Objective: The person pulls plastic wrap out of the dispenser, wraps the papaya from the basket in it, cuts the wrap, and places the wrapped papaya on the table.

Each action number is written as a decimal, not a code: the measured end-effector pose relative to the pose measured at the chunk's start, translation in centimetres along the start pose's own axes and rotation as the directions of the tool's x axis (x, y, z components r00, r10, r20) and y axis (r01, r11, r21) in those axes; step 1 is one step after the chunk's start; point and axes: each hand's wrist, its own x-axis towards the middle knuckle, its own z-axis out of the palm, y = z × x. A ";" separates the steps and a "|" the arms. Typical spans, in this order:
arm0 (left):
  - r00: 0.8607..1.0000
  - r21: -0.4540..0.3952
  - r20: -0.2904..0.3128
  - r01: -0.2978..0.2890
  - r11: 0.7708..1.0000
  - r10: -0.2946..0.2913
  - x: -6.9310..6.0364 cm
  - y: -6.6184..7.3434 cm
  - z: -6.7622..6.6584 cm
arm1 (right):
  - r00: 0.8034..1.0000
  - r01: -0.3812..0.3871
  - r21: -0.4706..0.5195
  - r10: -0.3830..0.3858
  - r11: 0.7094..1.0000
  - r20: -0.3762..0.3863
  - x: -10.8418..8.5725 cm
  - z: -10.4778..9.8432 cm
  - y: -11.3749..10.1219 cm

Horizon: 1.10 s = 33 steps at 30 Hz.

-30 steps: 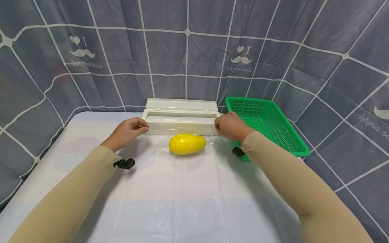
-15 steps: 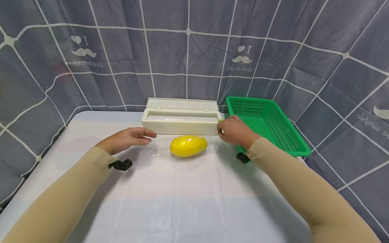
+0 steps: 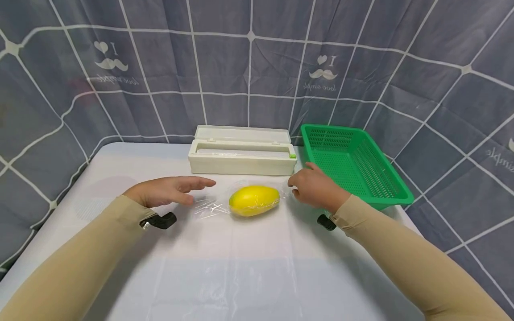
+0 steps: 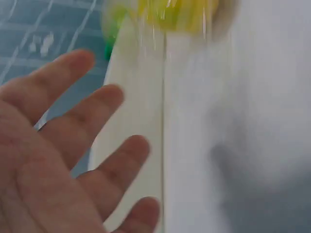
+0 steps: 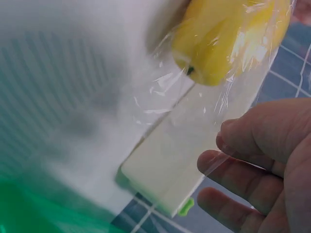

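Note:
A yellow, papaya-like fruit (image 3: pixel 254 200) lies on the table under a sheet of clear cling film (image 3: pixel 210 207), which spreads out crinkled on both sides of it. To its left, my left hand (image 3: pixel 166 191) hovers with fingers extended and spread, holding nothing; the left wrist view shows the spread fingers (image 4: pixel 104 102) too. On the other side, my right hand (image 3: pixel 315 187) pinches the film's right edge between thumb and curled index finger, as the right wrist view shows (image 5: pixel 257 155). Behind the fruit stands the long white cling film box (image 3: pixel 242 164), lid up.
A green slotted plastic basket (image 3: pixel 353 165) stands at the right rear, close beside my right hand. The film box has a small green slider (image 3: pixel 292 156) at its right end. A grey checked curtain (image 3: pixel 225 62) hangs behind the white-covered table (image 3: pixel 192 267).
The fruit and its film have come nearer, away from the box. My left hand has let go of the film and spread its fingers; my right hand has moved slightly right and nearer.

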 end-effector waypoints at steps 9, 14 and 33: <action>0.974 0.619 -0.096 -0.102 0.778 0.205 3.4 5.4 7.5 | 0.999 0.044 -0.018 -0.043 0.999 0.004 -0.2 0.2 -0.8; 0.944 0.703 -0.219 -0.023 0.711 0.247 5.2 4.9 8.1 | 0.999 0.030 -0.031 -0.030 0.999 -0.013 -0.2 0.1 -1.3; 0.892 0.639 -0.374 0.048 0.767 0.256 7.4 3.3 6.9 | 0.968 0.077 0.233 -0.017 0.969 -0.250 0.3 2.2 -1.0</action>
